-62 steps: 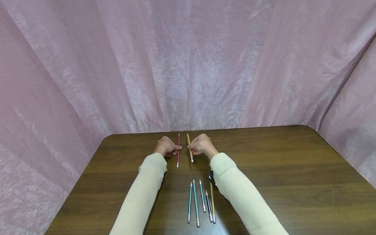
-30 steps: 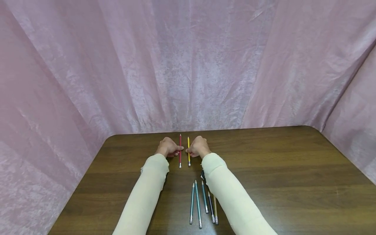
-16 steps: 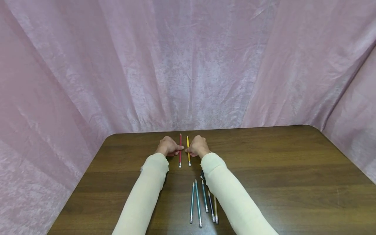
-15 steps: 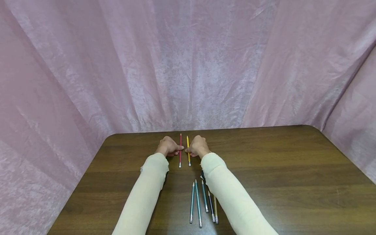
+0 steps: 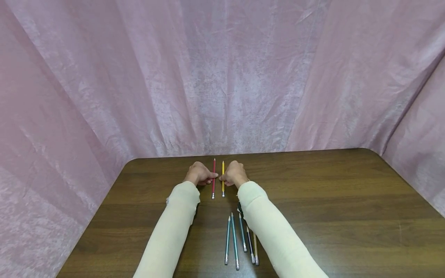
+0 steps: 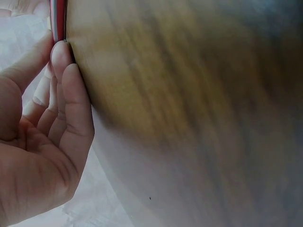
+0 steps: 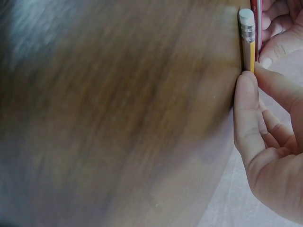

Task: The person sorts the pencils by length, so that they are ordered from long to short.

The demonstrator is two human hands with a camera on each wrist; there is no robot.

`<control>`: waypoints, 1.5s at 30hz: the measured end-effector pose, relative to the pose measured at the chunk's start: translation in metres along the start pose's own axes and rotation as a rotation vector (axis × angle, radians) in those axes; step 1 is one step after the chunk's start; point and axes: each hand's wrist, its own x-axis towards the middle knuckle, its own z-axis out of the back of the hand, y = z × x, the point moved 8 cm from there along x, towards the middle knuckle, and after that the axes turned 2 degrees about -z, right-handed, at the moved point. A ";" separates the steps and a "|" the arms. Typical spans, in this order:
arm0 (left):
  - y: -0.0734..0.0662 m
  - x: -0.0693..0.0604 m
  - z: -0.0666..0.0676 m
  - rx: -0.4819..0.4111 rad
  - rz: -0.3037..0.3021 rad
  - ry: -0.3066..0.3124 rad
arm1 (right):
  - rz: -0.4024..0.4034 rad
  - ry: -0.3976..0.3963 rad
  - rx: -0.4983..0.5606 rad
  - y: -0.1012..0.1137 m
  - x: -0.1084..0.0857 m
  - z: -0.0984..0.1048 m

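Near the table's far edge, a red pencil (image 5: 213,189) and a yellow pencil (image 5: 223,189) lie side by side with a small gap, eraser ends toward me. My left hand (image 5: 198,172) pinches the red pencil between thumb and fingers; the left wrist view shows the fingertips on the red pencil (image 6: 58,21). From the other side my right hand (image 5: 235,172) pinches the yellow pencil, whose white eraser and metal band show beside the fingertips in the right wrist view, on the yellow pencil (image 7: 249,47). The thumbs of both hands point toward each other.
Closer to me lie several pencils: teal ones such as the long teal pencil (image 5: 234,241), a dark pencil (image 5: 250,245) and a gold pencil (image 5: 255,251) partly under the right sleeve (image 5: 274,227). Pink curtains (image 5: 222,77) hang behind the brown wooden table (image 5: 333,193).
Over two seconds my right hand has moved slightly left, and the yellow pencil has turned straighter, almost parallel to the red one. The left hand stays on the red pencil.
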 end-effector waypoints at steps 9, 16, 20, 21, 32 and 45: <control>0.000 0.000 0.000 -0.019 -0.001 0.001 | -0.039 0.035 -0.021 0.001 0.002 -0.001; 0.002 -0.002 0.000 -0.042 -0.019 0.000 | -0.022 0.048 -0.029 0.001 0.001 0.000; 0.001 -0.003 0.001 -0.042 -0.027 0.002 | 0.015 0.053 -0.025 0.002 -0.003 0.009; 0.000 -0.004 0.002 -0.031 -0.035 0.001 | 0.026 0.054 -0.026 0.002 -0.003 0.013; -0.019 -0.035 0.031 0.159 -0.231 -0.016 | 0.199 0.126 -0.004 0.007 -0.027 0.062; -0.033 -0.083 0.014 0.089 -0.323 0.134 | 0.283 0.201 -0.047 -0.004 -0.065 0.083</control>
